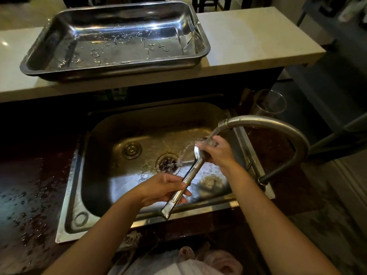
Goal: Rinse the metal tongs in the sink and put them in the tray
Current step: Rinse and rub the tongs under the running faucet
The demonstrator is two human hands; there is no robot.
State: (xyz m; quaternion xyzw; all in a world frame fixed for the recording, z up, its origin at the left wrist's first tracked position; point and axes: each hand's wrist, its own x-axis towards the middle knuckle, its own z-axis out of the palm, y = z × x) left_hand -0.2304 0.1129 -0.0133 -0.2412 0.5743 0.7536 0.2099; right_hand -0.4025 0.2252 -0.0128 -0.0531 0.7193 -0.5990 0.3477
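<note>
Tongs: the metal tongs (185, 180) lie slanted over the sink (83, 175), spoon ends up under the faucet (264, 124) so water runs down them.
Left hand (160, 188): clasps the handle end, steadying it.
Right hand (215, 150): closed around the wet tips, probably rubbing.
Tray (111, 71): waits empty on the far counter.

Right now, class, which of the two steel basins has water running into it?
The sink set into the dark counter: the faucet streams over the tongs into it. The tray on the pale ledge holds only droplets.
</note>
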